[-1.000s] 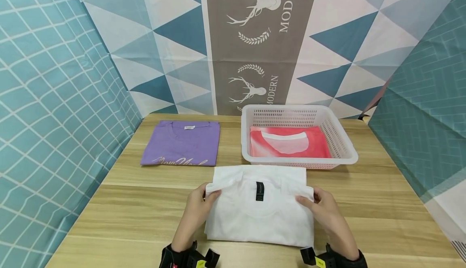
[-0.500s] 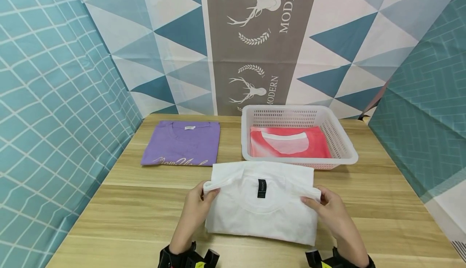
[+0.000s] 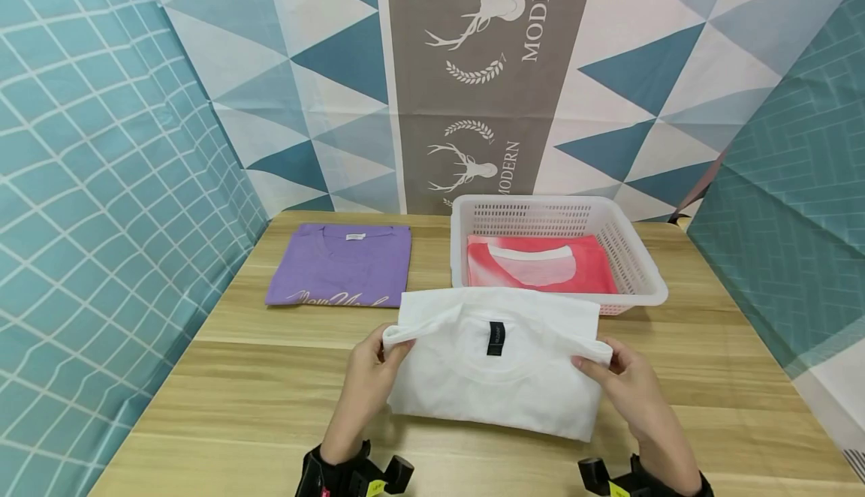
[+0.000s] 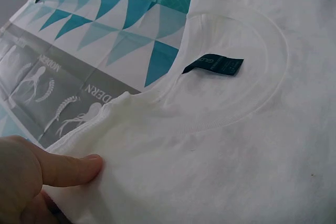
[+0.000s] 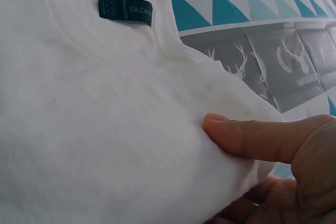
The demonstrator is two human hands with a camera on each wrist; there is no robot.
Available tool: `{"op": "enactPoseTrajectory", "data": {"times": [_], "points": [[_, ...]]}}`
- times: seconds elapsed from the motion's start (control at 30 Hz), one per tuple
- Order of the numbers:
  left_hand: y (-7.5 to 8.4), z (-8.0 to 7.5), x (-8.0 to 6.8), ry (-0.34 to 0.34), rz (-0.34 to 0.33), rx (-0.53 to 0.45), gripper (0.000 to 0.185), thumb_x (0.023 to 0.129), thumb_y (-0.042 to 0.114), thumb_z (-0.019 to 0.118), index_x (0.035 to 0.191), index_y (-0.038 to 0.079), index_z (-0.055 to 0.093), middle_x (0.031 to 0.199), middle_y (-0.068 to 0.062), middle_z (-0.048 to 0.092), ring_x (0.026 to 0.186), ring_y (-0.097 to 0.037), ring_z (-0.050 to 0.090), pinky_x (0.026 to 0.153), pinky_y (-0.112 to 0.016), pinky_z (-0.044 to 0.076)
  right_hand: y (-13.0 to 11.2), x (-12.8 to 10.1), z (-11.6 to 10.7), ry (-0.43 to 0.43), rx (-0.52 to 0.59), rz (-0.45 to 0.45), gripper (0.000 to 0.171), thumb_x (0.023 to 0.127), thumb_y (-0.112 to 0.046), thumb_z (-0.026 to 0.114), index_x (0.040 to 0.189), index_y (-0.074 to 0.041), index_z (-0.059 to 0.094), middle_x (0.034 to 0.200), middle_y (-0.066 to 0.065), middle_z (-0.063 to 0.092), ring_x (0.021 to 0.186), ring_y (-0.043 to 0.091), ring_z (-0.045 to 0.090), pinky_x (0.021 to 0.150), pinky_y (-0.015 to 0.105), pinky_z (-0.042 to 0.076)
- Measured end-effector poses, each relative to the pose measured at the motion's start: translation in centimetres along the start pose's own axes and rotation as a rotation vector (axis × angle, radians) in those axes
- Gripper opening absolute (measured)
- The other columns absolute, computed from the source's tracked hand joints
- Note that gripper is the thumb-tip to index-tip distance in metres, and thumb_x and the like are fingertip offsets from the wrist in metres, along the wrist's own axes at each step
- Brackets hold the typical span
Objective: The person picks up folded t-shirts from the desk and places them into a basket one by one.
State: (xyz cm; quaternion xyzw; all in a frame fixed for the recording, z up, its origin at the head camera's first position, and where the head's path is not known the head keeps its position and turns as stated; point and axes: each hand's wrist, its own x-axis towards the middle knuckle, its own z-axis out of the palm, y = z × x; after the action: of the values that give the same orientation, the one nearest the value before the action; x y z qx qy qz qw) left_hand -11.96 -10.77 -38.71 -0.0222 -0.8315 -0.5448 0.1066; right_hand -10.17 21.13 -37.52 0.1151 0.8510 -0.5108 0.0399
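Observation:
A folded white T-shirt (image 3: 500,384) with a dark neck label (image 3: 496,338) is held up between both hands, tilted, its lower edge above the tabletop. My left hand (image 3: 370,373) pinches its upper left corner, thumb on top. At the upper right corner my right hand (image 3: 631,384) pinches the cloth the same way. In the left wrist view the left thumb (image 4: 73,169) presses on the white fabric; the right wrist view has the right thumb (image 5: 252,136) on it. Most fingers are hidden beneath the shirt. Its far edge overlaps the basket's front in the head view.
Behind the shirt stands a white plastic basket (image 3: 628,257) with a folded red and pink shirt (image 3: 588,264) inside. A folded purple shirt (image 3: 345,264) lies at the back left of the wooden table (image 3: 236,407). Patterned cloth hangs behind and at both sides.
Both hands have raised the white T-shirt and carried it slightly right and away, towards the basket. The hands have drawn a little further apart. The basket and purple shirt have stayed put.

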Motion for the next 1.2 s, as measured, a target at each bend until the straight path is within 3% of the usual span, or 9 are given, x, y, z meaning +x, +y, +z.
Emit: {"op": "enactPoseTrajectory", "data": {"times": [0.2,0.47,0.77,1.03,1.2], "points": [[0.6,0.5,0.7,-0.011,0.048,-0.032,0.015,0.088,0.008,0.067,0.1,-0.002,0.066,0.082,-0.014,0.065,0.066,0.001,0.044,0.058,-0.017,0.039,0.0,0.1,-1.0,0.044,-0.005,-0.055,0.04,0.09,-0.019,0.068,0.121,0.002,0.056,0.085,-0.023,0.054,0.08,-0.004,0.05,0.069,0.019,0.048],[1.4,0.9,1.7,-0.026,0.152,-0.034,0.017,0.088,0.007,0.066,0.102,-0.001,0.066,0.087,-0.015,0.067,0.067,0.0,0.044,0.059,-0.017,0.04,0.1,0.4,-1.9,0.155,-0.011,-0.217,0.023,0.09,-0.01,0.066,0.11,0.001,0.061,0.083,-0.028,0.053,0.077,-0.004,0.049,0.065,0.018,0.046],[2.3,1.1,2.6,-0.046,0.191,-0.048,0.015,0.088,0.007,0.067,0.101,-0.001,0.066,0.091,-0.016,0.069,0.071,-0.002,0.049,0.061,-0.017,0.042,-0.2,0.5,-2.9,0.192,-0.039,-0.185,0.025,0.092,-0.014,0.064,0.113,-0.003,0.06,0.082,-0.031,0.052,0.077,-0.006,0.049,0.065,0.017,0.046],[3.4,1.8,3.5,-0.074,0.191,-0.083,0.017,0.087,0.004,0.067,0.102,-0.004,0.066,0.092,-0.019,0.069,0.071,-0.003,0.049,0.062,-0.017,0.042,0.0,0.5,-4.1,0.205,0.02,-0.207,0.018,0.094,-0.018,0.062,0.106,-0.031,0.059,0.089,-0.031,0.052,0.081,-0.006,0.049,0.068,0.014,0.045],[3.8,2.1,3.9,-0.082,0.206,-0.081,0.017,0.088,0.005,0.066,0.103,-0.003,0.066,0.092,-0.018,0.069,0.071,-0.006,0.049,0.061,-0.017,0.041,-0.1,0.8,-4.6,0.226,0.049,-0.215,0.02,0.094,-0.018,0.062,0.102,-0.036,0.058,0.089,-0.03,0.053,0.081,-0.007,0.05,0.068,0.013,0.045]]}}
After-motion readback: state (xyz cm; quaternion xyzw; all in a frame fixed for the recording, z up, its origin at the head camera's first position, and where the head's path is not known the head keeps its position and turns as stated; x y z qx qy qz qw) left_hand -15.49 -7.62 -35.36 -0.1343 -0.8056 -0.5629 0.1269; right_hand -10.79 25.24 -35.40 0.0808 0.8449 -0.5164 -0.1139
